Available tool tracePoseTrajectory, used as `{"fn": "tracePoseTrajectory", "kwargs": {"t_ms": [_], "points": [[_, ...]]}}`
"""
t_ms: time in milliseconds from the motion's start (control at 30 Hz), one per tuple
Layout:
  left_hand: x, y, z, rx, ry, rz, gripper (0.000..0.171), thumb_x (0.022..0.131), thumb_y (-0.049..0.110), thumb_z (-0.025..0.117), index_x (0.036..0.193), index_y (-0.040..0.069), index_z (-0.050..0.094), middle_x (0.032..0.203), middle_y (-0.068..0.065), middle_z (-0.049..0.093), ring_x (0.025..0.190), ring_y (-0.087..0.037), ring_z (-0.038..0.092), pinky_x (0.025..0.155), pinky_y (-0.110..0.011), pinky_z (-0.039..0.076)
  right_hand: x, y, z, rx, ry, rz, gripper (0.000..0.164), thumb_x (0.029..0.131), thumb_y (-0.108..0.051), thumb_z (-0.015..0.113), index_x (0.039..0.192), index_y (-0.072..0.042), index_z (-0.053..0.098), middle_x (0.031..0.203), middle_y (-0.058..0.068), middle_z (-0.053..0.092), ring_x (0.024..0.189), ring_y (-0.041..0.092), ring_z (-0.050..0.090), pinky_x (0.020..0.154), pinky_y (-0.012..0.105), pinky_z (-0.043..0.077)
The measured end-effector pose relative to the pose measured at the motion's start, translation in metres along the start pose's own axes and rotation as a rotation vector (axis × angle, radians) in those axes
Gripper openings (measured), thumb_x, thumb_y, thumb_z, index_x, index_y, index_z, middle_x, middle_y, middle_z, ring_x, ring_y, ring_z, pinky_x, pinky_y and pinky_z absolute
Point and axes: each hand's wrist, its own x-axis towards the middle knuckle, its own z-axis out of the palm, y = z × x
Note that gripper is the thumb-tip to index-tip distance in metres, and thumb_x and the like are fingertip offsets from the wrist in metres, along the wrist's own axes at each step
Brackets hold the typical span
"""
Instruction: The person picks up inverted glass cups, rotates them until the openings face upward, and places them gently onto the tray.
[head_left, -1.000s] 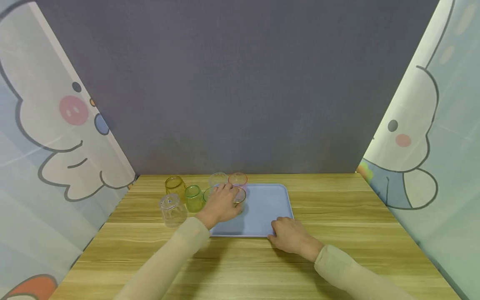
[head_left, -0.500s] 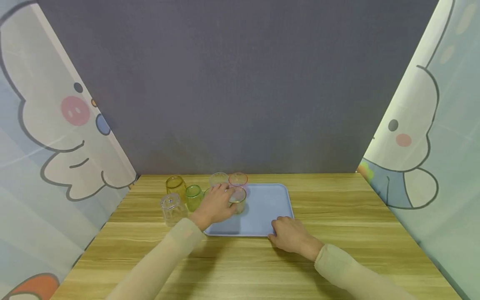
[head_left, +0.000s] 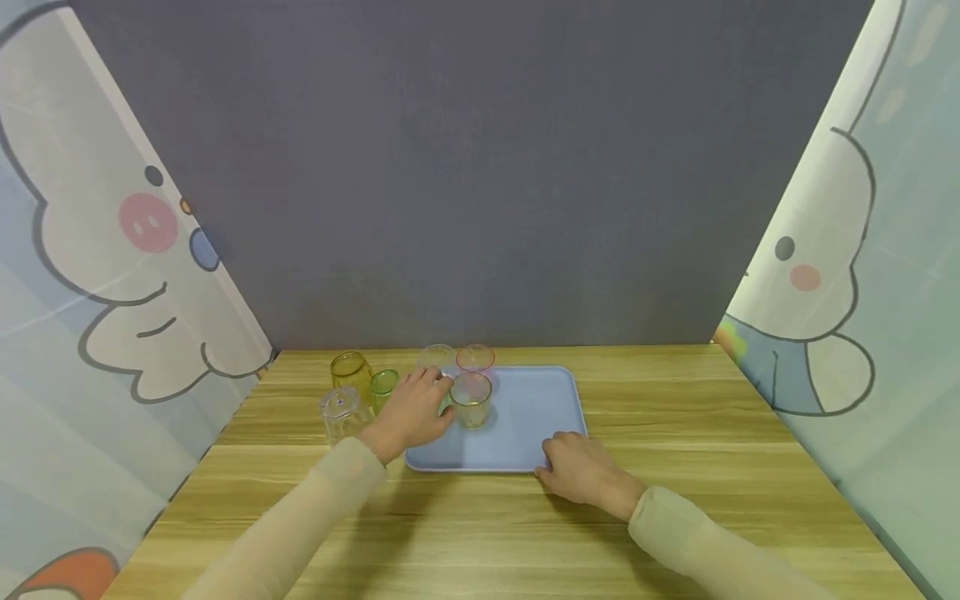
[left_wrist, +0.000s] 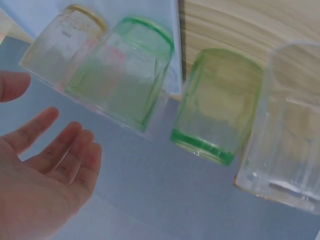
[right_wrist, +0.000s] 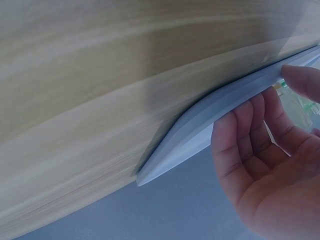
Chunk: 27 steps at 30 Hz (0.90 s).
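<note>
— What to note left of the tray?
— See a printed curtain well off, then, near, an upturned clear glass, an amber glass and a green tumbler.
— In the way?
— The left hand, released, fingers loose, at the tray's left side; then the right hand, grasping the tray's near right corner. Farther right, a second curtain.
— On the tray?
— Count four, toward its left: green-tinted glass, partly hidden behind the left hand; colourless glass, at back; pale yellow glass, in front; pink-rimmed glass, behind.
</note>
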Motion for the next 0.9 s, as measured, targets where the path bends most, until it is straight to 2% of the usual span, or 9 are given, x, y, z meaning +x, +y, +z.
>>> {"fn": "tracePoseTrajectory", "kwargs": {"t_ms": [267, 400, 567, 900], "points": [[-0.010, -0.013, -0.009, 0.034, -0.001, -0.008, 0.036, 0.092, 0.023, 0.069, 0.122, 0.003, 0.066, 0.117, -0.013, 0.061, 0.110, -0.035, 0.057, 0.093, -0.054, 0.048, 0.001, 0.000, -0.001, -0.002, 0.009, -0.007, 0.033, 0.087, -0.026, 0.076, 0.065, -0.017, 0.053, 0.064, -0.006, 0.048, 0.058, 0.012, 0.049, 0.048, 0.035, 0.044], [-0.018, -0.023, -0.012, 0.054, 0.006, -0.025, 0.039, 0.091, 0.022, 0.069, 0.123, 0.000, 0.066, 0.117, -0.015, 0.062, 0.110, -0.037, 0.058, 0.095, -0.055, 0.048, 0.001, 0.000, -0.001, -0.002, 0.012, -0.010, 0.034, 0.087, -0.026, 0.076, 0.065, -0.017, 0.053, 0.063, -0.005, 0.048, 0.058, 0.012, 0.049, 0.048, 0.035, 0.044], [-0.027, -0.034, -0.014, 0.037, 0.011, -0.047, 0.040, 0.089, 0.021, 0.068, 0.122, -0.003, 0.066, 0.118, -0.018, 0.063, 0.112, -0.040, 0.058, 0.097, -0.057, 0.047, 0.001, 0.000, -0.001, -0.002, 0.020, -0.015, 0.034, 0.086, -0.026, 0.077, 0.064, -0.016, 0.053, 0.063, -0.005, 0.048, 0.057, 0.012, 0.050, 0.047, 0.035, 0.044], [-0.037, -0.052, -0.016, 0.076, 0.027, -0.103, 0.038, 0.090, 0.022, 0.068, 0.120, -0.001, 0.066, 0.120, -0.019, 0.063, 0.114, -0.041, 0.057, 0.097, -0.060, 0.046, 0.001, 0.001, 0.001, -0.010, 0.024, -0.020, 0.033, 0.085, -0.026, 0.076, 0.064, -0.017, 0.053, 0.063, -0.005, 0.049, 0.057, 0.013, 0.051, 0.047, 0.034, 0.044]]}}
